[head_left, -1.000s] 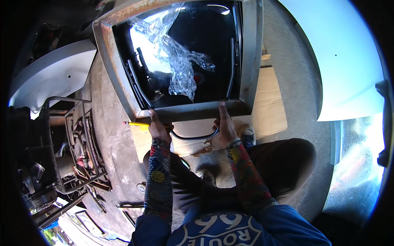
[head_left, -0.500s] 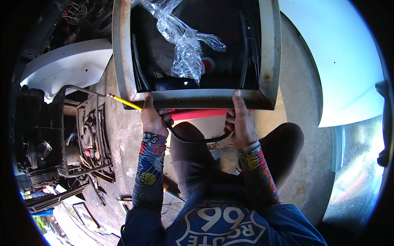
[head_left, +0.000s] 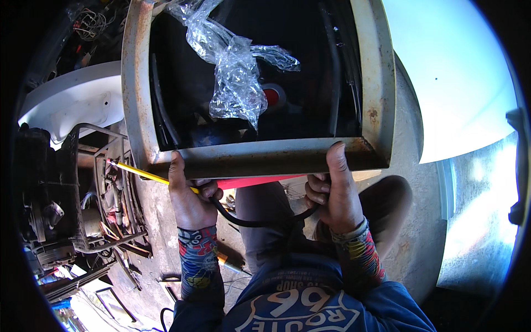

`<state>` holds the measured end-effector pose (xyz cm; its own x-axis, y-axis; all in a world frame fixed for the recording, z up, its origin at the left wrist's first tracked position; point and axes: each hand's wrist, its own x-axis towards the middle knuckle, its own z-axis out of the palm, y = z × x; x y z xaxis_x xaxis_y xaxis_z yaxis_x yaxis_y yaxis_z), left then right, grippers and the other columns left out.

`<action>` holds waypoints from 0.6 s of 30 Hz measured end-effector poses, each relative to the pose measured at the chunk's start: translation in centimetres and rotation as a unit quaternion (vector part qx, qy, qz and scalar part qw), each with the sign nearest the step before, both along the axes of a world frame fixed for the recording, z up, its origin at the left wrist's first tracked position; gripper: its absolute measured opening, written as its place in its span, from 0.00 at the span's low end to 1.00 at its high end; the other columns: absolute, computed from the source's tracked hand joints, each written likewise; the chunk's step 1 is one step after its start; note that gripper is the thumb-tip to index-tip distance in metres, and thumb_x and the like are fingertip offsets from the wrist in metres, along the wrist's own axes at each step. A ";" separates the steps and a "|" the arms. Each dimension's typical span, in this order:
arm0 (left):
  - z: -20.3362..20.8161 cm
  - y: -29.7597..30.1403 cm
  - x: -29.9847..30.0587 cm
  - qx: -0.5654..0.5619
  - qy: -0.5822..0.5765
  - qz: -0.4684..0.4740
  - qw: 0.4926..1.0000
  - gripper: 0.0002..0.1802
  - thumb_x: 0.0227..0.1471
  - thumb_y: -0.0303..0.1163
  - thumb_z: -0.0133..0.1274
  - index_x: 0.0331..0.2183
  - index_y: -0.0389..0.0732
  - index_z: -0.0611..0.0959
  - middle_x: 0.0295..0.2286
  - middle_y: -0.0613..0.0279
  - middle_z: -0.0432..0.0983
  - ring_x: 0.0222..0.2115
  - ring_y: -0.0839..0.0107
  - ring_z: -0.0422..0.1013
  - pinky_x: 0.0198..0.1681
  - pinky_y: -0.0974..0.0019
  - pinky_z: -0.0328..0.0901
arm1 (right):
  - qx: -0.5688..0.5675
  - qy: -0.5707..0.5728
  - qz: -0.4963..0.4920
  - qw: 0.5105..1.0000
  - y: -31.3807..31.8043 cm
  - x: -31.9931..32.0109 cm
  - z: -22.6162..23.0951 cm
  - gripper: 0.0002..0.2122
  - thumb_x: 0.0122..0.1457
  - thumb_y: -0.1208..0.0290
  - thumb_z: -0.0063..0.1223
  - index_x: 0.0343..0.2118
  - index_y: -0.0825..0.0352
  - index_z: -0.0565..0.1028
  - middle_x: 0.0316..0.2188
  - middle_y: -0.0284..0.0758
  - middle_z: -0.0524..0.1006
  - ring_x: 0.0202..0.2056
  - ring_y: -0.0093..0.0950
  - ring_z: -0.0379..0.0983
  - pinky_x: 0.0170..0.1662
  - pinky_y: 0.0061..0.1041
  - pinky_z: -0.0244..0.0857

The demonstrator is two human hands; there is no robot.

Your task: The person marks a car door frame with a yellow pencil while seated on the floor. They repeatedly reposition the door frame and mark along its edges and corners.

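Note:
A rusty grey metal frame (head_left: 260, 154) with a dark glossy panel (head_left: 221, 133) inside it is held up before me. My left hand (head_left: 191, 205) grips its near edge toward the left corner, thumb on top and fingers curled below. A yellow pencil (head_left: 141, 173) is also tucked in that hand, pointing out to the left. My right hand (head_left: 340, 199) closes on the same edge toward the right corner. Between both hands sags a black rubber-like strip or cable (head_left: 265, 223); its ends disappear into the fingers. Crumpled clear plastic (head_left: 235, 83) lies over the dark panel.
Below the frame shows a red surface (head_left: 254, 181), near my knees. A wire-sided metal rack (head_left: 105, 193) with scrap stands at left, beyond it a white curved panel (head_left: 72, 97). A large pale panel (head_left: 459, 83) lies at right. An orange-handled tool (head_left: 227, 260) rests on the floor.
The frame looks larger and its near edge sits lower in view. Both hands have moved toward me with it and slightly apart, still gripping; the strip still hangs between them.

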<state>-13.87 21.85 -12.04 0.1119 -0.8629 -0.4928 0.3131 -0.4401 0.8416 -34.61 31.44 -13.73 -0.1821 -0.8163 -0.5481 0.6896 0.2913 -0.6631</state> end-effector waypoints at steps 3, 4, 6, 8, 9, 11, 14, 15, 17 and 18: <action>0.7 0.1 0.4 -0.003 0.007 0.009 1.000 0.28 0.55 0.65 0.52 0.30 0.48 0.77 0.16 0.75 0.62 0.14 0.81 0.55 0.20 0.71 0.50 | -0.012 0.015 0.007 1.000 -0.1 0.3 1.2 0.29 0.56 0.28 0.46 0.21 0.54 0.60 0.14 0.18 0.53 0.15 0.14 0.49 0.23 0.20 0.51; 1.1 0.4 0.6 -0.004 0.012 0.004 1.000 0.28 0.55 0.65 0.52 0.29 0.48 0.77 0.15 0.76 0.62 0.13 0.81 0.54 0.20 0.71 0.50 | -0.015 0.020 0.010 1.000 0.1 0.4 1.8 0.29 0.56 0.29 0.46 0.21 0.54 0.60 0.14 0.18 0.53 0.15 0.14 0.49 0.23 0.19 0.51; 1.8 0.6 0.5 -0.016 0.024 0.001 1.000 0.28 0.55 0.65 0.52 0.29 0.48 0.77 0.15 0.76 0.60 0.13 0.81 0.53 0.19 0.71 0.49 | -0.017 0.000 0.014 1.000 0.3 0.0 2.5 0.29 0.56 0.29 0.47 0.22 0.54 0.60 0.14 0.18 0.53 0.15 0.14 0.49 0.24 0.19 0.51; 2.5 0.8 0.1 -0.006 0.017 0.018 1.000 0.28 0.55 0.65 0.51 0.29 0.48 0.76 0.15 0.76 0.60 0.12 0.81 0.53 0.19 0.71 0.49 | -0.028 -0.010 0.019 0.999 0.5 -0.3 3.2 0.29 0.57 0.29 0.46 0.22 0.54 0.60 0.14 0.18 0.53 0.15 0.14 0.49 0.24 0.19 0.51; 3.0 0.8 -0.3 0.007 0.011 0.023 1.000 0.27 0.55 0.65 0.50 0.29 0.48 0.76 0.15 0.76 0.60 0.12 0.80 0.53 0.19 0.71 0.49 | -0.016 -0.026 0.019 0.999 0.6 -0.6 3.6 0.28 0.57 0.30 0.46 0.22 0.54 0.61 0.14 0.18 0.53 0.15 0.14 0.49 0.24 0.19 0.51; 4.0 0.6 -1.2 0.011 0.001 0.040 0.999 0.28 0.55 0.64 0.51 0.30 0.47 0.77 0.16 0.74 0.63 0.12 0.80 0.54 0.19 0.71 0.50 | -0.003 -0.044 0.022 0.999 0.3 -1.2 4.2 0.28 0.59 0.31 0.46 0.23 0.54 0.62 0.14 0.18 0.53 0.15 0.14 0.49 0.23 0.20 0.51; 5.3 0.9 -2.2 0.027 0.001 0.051 0.998 0.29 0.55 0.65 0.51 0.33 0.45 0.78 0.19 0.70 0.69 0.13 0.79 0.59 0.18 0.72 0.55 | 0.038 -0.029 0.004 0.999 0.3 -1.6 5.1 0.27 0.60 0.32 0.45 0.26 0.56 0.67 0.13 0.18 0.52 0.15 0.14 0.49 0.23 0.20 0.50; 5.4 0.9 -2.6 0.015 -0.008 0.054 0.998 0.29 0.56 0.65 0.51 0.34 0.45 0.78 0.20 0.70 0.70 0.14 0.79 0.60 0.18 0.73 0.55 | 0.052 -0.035 0.003 0.998 0.4 -1.9 5.3 0.26 0.61 0.35 0.46 0.32 0.58 0.71 0.13 0.17 0.53 0.14 0.13 0.50 0.22 0.20 0.51; 5.4 1.8 -2.9 0.041 -0.028 0.100 0.994 0.29 0.56 0.65 0.51 0.34 0.45 0.78 0.21 0.69 0.71 0.16 0.78 0.62 0.18 0.73 0.55 | 0.035 -0.066 0.015 0.997 0.9 -2.2 5.5 0.22 0.60 0.40 0.52 0.32 0.58 0.71 0.13 0.18 0.54 0.15 0.13 0.51 0.24 0.20 0.51; 5.2 2.1 -2.7 0.040 -0.029 0.088 0.995 0.29 0.56 0.65 0.51 0.34 0.45 0.78 0.22 0.69 0.71 0.16 0.78 0.63 0.18 0.73 0.55 | 0.032 -0.080 0.015 0.996 1.1 -2.4 5.4 0.21 0.60 0.42 0.55 0.32 0.58 0.71 0.14 0.18 0.54 0.16 0.13 0.51 0.24 0.20 0.52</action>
